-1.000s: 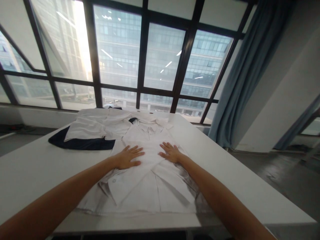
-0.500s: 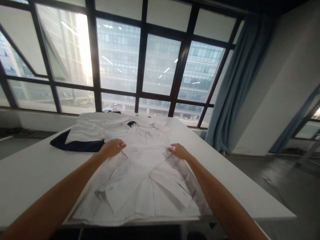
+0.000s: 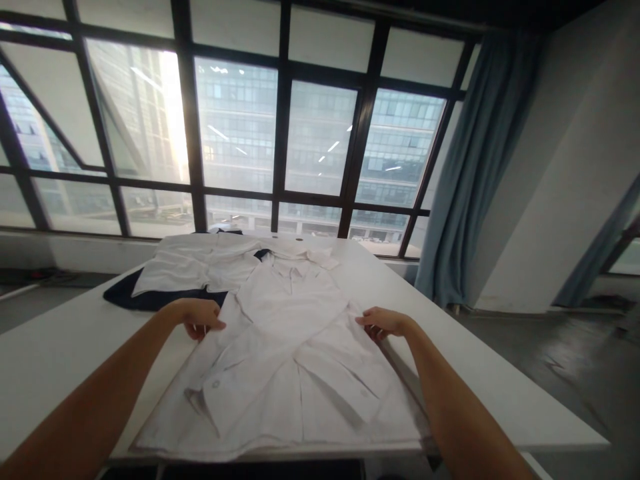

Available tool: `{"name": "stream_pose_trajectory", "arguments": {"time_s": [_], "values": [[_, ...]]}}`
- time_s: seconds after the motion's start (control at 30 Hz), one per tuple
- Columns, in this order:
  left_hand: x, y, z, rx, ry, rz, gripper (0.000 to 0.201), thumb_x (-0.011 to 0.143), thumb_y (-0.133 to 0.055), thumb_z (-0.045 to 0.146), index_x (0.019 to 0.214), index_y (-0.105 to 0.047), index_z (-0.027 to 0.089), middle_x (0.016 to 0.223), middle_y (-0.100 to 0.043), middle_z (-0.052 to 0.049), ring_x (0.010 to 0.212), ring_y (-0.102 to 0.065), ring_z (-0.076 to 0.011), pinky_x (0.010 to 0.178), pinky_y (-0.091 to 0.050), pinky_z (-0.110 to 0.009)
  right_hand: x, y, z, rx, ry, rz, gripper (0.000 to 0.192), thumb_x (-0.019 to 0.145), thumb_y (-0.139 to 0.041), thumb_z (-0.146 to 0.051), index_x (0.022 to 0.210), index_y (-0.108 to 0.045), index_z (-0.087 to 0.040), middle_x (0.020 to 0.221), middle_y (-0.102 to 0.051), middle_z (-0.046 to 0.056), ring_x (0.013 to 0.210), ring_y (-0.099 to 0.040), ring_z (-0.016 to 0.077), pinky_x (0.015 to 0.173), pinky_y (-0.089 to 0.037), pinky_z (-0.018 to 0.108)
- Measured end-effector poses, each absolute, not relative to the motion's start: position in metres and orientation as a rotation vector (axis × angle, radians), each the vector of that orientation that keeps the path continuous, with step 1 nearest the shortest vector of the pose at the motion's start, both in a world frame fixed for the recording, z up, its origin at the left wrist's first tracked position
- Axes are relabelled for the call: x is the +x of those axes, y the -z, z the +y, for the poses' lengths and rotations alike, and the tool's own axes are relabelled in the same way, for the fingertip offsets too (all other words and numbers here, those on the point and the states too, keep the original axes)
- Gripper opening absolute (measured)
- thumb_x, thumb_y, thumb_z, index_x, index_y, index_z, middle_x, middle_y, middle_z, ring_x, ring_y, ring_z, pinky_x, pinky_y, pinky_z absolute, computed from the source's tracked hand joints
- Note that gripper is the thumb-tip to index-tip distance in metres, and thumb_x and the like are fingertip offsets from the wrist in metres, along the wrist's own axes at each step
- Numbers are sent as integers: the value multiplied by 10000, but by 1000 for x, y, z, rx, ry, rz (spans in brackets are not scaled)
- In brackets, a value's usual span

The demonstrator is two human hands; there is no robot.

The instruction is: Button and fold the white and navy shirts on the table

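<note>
Far L: bare stretch of white table (image 3: 55,347). Next, navy cloth (image 3: 160,301) lying flat, 2nd white garment (image 3: 183,265), rumpled, on top of it; both beyond my L hand (image 3: 204,319). L fingers curled under, thumb on top, pinching L side edge of long-sleeved white shirt (image 3: 287,317). Shirt spread on table, ctr, directly in front of me: collar (image 3: 293,271) at far end, hem (image 3: 250,450) along near table edge. Sleeves (image 3: 335,377) laid over front, 1 btn (image 3: 216,384) visible nr each cuff end. R hand (image 3: 381,323): same pinch, R side edge, approx. level w/ L. Far R: blue-gray curtain (image 3: 485,173) hanging beside pillar (image 3: 555,193).
</note>
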State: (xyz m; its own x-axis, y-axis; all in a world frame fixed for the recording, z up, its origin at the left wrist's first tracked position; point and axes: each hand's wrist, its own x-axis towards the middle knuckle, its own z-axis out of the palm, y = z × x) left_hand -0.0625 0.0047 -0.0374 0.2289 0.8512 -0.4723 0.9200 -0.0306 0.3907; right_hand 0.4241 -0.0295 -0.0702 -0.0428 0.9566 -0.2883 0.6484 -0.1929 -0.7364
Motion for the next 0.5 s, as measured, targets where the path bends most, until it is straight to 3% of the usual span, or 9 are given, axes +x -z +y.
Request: {"name": "stream_pose_trajectory", "arguments": {"time_s": [0.13,0.3,0.5], "values": [[-46,16,-3,1937,45,1662,290,675,-620,402,810,-510,170,605,-570,5,506,-540,-115,502,-490,-231,420,67,-29,-1852,-1182,-1680,310,745,-651,-479,734,-602,-173,708,-632,77,596,-556,155,515,-434,263],[25,2,-13,2220,85,1671,322,693,-563,288,947,-583,91,714,-662,-96,530,-587,-162,475,-479,-251,416,71,-27,-1889,-1103,-1685,308,759,-652,-478,757,-610,-173,650,-592,57,568,-519,146,515,-433,266],[109,34,-18,2344,247,1393,196,711,-494,188,660,-648,78,572,-651,-139,457,-574,-178,441,-483,-273,417,72,-30,-1856,-1096,-1699,325,761,-659,-486,743,-597,-168,602,-556,39,513,-493,128,480,-416,253]]}}
